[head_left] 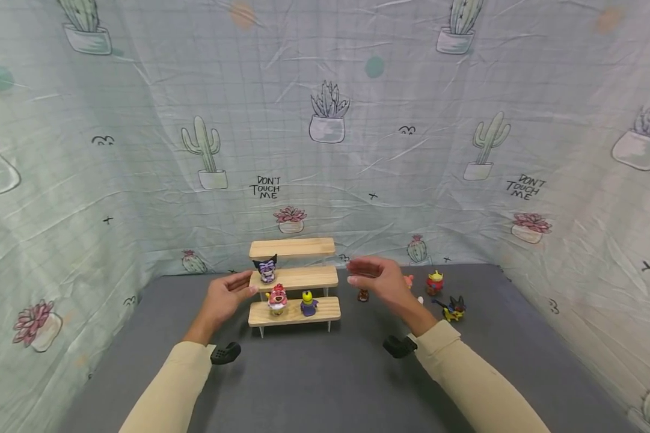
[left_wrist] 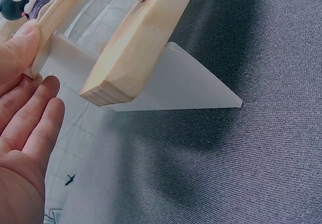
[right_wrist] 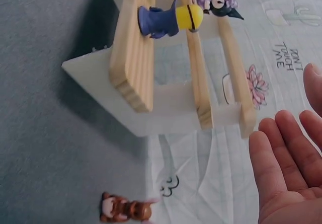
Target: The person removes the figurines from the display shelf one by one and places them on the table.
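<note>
A three-tier wooden shelf (head_left: 303, 278) on white supports stands on the grey table. My left hand (head_left: 224, 297) is at its left end. In the left wrist view its thumb (left_wrist: 24, 48) touches the end of the middle board, with the other fingers extended beside it. Apart from the shelf's right side, my right hand (head_left: 383, 281) hovers with loosely extended fingers and holds nothing. A black-and-purple figurine (head_left: 267, 270) sits on the middle board's left. On the lowest board are a pink bear figurine (head_left: 277, 300) and a yellow-headed figurine in purple-blue (head_left: 308, 304).
A small brown figurine (head_left: 363, 295) stands right of the shelf. Farther right are a green-headed figurine in red (head_left: 435, 282) and a black-and-yellow figurine (head_left: 454, 308). Another pinkish figurine (head_left: 408, 281) is partly hidden by my right hand. Patterned cloth (head_left: 325, 162) hangs behind.
</note>
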Tool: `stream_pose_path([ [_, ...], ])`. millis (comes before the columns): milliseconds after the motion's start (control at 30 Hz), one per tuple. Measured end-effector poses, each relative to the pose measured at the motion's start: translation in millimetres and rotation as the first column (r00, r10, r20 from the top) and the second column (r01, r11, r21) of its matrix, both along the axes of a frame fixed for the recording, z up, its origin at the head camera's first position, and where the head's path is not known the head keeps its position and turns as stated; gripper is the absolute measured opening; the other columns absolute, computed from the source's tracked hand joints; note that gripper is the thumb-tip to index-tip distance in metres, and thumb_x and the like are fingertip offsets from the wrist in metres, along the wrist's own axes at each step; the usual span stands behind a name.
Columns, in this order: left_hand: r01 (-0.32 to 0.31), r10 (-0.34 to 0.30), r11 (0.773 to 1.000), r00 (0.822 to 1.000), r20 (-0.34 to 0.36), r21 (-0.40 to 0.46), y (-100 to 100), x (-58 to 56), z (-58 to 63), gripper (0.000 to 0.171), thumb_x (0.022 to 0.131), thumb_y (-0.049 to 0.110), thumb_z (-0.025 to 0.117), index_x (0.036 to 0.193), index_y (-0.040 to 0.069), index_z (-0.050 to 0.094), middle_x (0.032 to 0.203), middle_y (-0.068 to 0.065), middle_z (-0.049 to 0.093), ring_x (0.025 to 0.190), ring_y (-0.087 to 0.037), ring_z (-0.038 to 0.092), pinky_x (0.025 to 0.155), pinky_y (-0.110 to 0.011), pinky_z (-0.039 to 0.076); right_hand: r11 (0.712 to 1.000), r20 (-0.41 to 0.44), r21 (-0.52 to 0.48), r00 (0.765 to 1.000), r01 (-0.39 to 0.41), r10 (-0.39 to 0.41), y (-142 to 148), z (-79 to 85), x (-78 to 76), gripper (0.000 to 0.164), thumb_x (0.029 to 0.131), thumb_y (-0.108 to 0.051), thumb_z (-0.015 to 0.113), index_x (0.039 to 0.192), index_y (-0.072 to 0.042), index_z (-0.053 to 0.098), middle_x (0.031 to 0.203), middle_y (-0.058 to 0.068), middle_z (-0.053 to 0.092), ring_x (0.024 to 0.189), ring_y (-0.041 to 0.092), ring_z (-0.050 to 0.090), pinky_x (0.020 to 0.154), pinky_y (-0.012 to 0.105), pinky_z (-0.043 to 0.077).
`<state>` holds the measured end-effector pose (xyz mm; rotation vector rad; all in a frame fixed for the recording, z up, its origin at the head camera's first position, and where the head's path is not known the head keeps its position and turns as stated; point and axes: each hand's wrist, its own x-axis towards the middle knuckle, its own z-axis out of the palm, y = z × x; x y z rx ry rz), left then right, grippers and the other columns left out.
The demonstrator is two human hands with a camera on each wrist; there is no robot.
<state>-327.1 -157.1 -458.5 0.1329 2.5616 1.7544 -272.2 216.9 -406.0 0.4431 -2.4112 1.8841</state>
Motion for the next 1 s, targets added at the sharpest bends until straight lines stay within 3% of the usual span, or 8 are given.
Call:
stream_pose_path([
  [300, -0.003, 0.003, 1.000, 1.000, -0.011, -0.007, 4, 0.4, 0.8, 0.057, 0.100, 0.014, 0.072, 0.151, -0.001, 0.052, 0.153, -0.023, 0.055, 0.144, -0.038, 0.054, 0.113, -0.045, 0.054, 1.000, 0.024, -0.008, 1.000, -0.019, 0.019, -17, 3.8, -10.0, 0.047, 0.094, -0.009, 0.077, 0.138, 0.003, 0.064, 0.136, 0.025, 0.068, 0.128, 0.040, 0.066, 0.104, 0.045, 0.062],
  [633, -0.009, 0.009, 1.000, 1.000, -0.010, 0.000, 2, 0.6, 2.6, 0.056, 0.100, 0.012, 0.072, 0.151, -0.002, 0.052, 0.153, -0.024, 0.055, 0.143, -0.039, 0.054, 0.113, -0.045, 0.054, 0.999, -0.027, -0.019, 0.999, -0.046, 0.045, -40, 2.3, -22.9, 0.041, 0.095, -0.005, 0.075, 0.133, 0.008, 0.066, 0.130, 0.029, 0.069, 0.123, 0.042, 0.068, 0.097, 0.038, 0.064],
  [1000, -0.019, 0.019, 1.000, 1.000, -0.011, 0.003, 2, 1.1, 0.1, 0.056, 0.099, 0.012, 0.072, 0.150, -0.002, 0.053, 0.152, -0.024, 0.056, 0.142, -0.039, 0.055, 0.113, -0.046, 0.054, 0.997, 0.028, -0.060, 0.999, -0.043, 0.044, -61, 1.5, -32.0, 0.041, 0.094, -0.003, 0.075, 0.133, 0.007, 0.066, 0.132, 0.030, 0.069, 0.123, 0.039, 0.069, 0.101, 0.038, 0.063],
])
